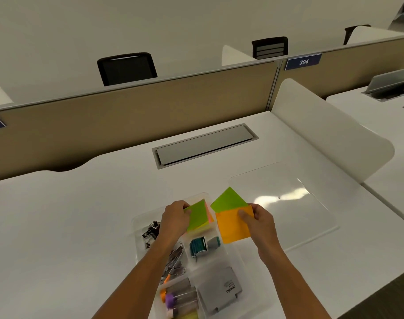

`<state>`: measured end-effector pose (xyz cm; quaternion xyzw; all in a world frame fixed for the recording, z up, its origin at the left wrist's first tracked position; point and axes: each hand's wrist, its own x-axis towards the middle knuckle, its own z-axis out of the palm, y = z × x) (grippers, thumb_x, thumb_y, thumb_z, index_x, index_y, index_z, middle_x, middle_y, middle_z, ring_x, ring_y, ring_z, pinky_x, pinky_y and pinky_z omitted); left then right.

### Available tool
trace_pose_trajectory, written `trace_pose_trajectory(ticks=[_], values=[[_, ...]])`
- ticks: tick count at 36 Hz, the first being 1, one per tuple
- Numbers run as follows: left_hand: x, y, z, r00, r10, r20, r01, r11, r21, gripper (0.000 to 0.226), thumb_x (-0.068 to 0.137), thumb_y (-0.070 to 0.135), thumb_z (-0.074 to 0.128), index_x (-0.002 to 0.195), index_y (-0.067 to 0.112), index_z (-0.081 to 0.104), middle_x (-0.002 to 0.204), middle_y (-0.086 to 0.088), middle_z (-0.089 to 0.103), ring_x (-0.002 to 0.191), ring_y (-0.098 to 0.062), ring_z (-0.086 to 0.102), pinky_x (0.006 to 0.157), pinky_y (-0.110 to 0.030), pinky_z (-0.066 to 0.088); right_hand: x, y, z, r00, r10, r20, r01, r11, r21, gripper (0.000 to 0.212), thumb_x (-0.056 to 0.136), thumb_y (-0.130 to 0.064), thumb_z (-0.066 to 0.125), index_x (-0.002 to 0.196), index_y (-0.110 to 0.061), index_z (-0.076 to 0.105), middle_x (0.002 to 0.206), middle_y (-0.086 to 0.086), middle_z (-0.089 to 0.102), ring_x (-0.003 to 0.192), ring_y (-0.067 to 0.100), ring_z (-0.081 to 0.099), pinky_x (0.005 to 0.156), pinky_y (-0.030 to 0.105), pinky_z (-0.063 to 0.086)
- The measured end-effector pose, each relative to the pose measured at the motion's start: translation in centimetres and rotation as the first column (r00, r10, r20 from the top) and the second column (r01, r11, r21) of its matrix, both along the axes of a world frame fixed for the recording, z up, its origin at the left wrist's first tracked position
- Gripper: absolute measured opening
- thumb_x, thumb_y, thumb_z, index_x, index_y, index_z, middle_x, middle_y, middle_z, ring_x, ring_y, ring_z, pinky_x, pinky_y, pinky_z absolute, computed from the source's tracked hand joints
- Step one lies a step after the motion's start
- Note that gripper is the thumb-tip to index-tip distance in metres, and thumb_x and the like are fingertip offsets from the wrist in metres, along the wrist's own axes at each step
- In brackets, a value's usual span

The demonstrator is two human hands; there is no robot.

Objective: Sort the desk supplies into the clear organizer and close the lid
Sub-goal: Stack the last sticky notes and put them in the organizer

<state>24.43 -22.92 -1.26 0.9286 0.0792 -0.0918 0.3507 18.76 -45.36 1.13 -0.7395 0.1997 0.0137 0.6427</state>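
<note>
Even, soft overhead light reaches my view, bright on the white bench (pixel 81 215) with only faint shadows. I see a streak of glare on the clear lid (pixel 288 199). Wide-angle distortion bows the partition (pixel 127 116); detail is slightly soft throughout.

Left hand (pixel 175 217) gripping green sticky-note pad (pixel 199 215) above far end of clear organizer (pixel 240 256). Right hand (pixel 258 223) pinching orange sticky notes (pixel 233 226), green sheet (pixel 228 199) behind. Binder clips (pixel 151 229), teal correction tape (pixel 202 245), grey stapler (pixel 221 293) in separate compartments. Clear lid (pixel 288 203) flat on white desk (pixel 69 226), right of organizer.
</note>
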Motion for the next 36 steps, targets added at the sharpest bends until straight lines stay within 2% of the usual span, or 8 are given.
trace_pose_trajectory(ticks=[4,11,15,19,23,26,29,36], values=[[0.1,0.2,-0.8,0.999,-0.024,-0.027,0.025,0.999,0.041,0.020,0.094,0.015,0.047,0.097,0.019,0.065,0.092,-0.006,0.068,0.071,-0.022,0.064,0.059,-0.030,0.048,-0.1,0.1,-0.1,0.998,0.068,0.014,-0.067,0.995,-0.069,0.005,0.096,-0.020,0.061,0.098,-0.024,0.062,0.096,-0.003,0.067,0.088,0.016,0.063,0.065,0.025,0.046],[0.5,-0.2,-0.9,0.995,-0.090,-0.042,0.094,0.988,0.126,0.028,0.095,0.013,0.052,0.120,0.012,0.063,0.118,-0.008,0.064,0.099,-0.026,0.062,0.085,-0.035,0.049,0.1,0.3,-0.7,0.994,0.110,0.006,-0.109,0.989,-0.095,0.005,0.095,-0.020,0.063,0.098,-0.024,0.063,0.094,0.000,0.068,0.088,0.019,0.065,0.070,0.029,0.051],[0.4,0.0,-0.9,0.997,-0.068,-0.031,0.071,0.990,0.120,0.034,0.095,0.015,0.053,0.129,0.012,0.057,0.130,-0.009,0.057,0.111,-0.027,0.058,0.093,-0.036,0.047,0.3,0.2,-1.1,0.991,0.132,-0.003,-0.132,0.985,-0.114,0.007,0.094,-0.022,0.063,0.101,-0.025,0.064,0.096,0.000,0.068,0.090,0.020,0.065,0.076,0.033,0.053],[-0.2,0.1,-0.5,0.999,-0.015,0.032,0.014,0.998,0.054,0.029,0.096,0.014,0.054,0.125,0.015,0.058,0.132,-0.004,0.053,0.116,-0.019,0.052,0.085,-0.027,0.040,0.7,0.5,-1.1,0.988,0.155,0.005,-0.153,0.979,-0.134,0.009,0.095,-0.020,0.063,0.100,-0.027,0.062,0.096,-0.003,0.067,0.091,0.018,0.064,0.072,0.029,0.050],[-1.1,0.7,-0.1,0.993,0.053,0.107,-0.050,0.998,-0.024,0.023,0.096,0.016,0.055,0.117,0.021,0.061,0.128,0.004,0.054,0.094,-0.005,0.051,0.080,-0.023,0.035,1.3,0.8,-1.1,0.980,0.199,0.008,-0.195,0.965,-0.176,0.017,0.095,-0.021,0.062,0.112,-0.025,0.061,0.104,-0.003,0.066,0.096,0.018,0.063,0.073,0.027,0.048],[-1.8,1.4,-0.3,0.980,0.090,0.180,-0.076,0.994,-0.080,0.020,0.094,0.017,0.058,0.112,0.024,0.061,0.122,0.006,0.058,0.107,-0.008,0.053,0.087,-0.023,0.036,1.9,0.9,-0.7,0.975,0.223,-0.001,-0.217,0.949,-0.229,0.023,0.096,-0.023,0.062,0.118,-0.026,0.058,0.110,-0.005,0.062,0.097,0.017,0.060,0.072,0.026,0.047],[-2.6,2.3,-0.3,0.964,0.136,0.229,-0.114,0.988,-0.107,0.019,0.093,0.016,0.060,0.110,0.024,0.062,0.117,0.007,0.058,0.103,-0.005,0.049,0.091,-0.025,0.040,2.7,1.2,-0.1,0.966,0.257,0.004,-0.244,0.923,-0.297,0.024,0.097,-0.024,0.061,0.119,-0.028,0.056,0.110,-0.007,0.057,0.099,0.017,0.056,0.070,0.026,0.044],[-4.3,4.0,0.0,0.924,0.242,0.296,-0.190,0.962,-0.194,0.018,0.093,0.011,0.060,0.105,0.023,0.064,0.113,0.008,0.058,0.106,-0.010,0.052,0.078,-0.013,0.041,5.5,2.3,1.1,0.919,0.395,0.009,-0.351,0.826,-0.440,0.025,0.096,-0.020,0.060,0.119,-0.030,0.061,0.114,-0.001,0.059,0.097,0.017,0.055,0.075,0.028,0.043]])
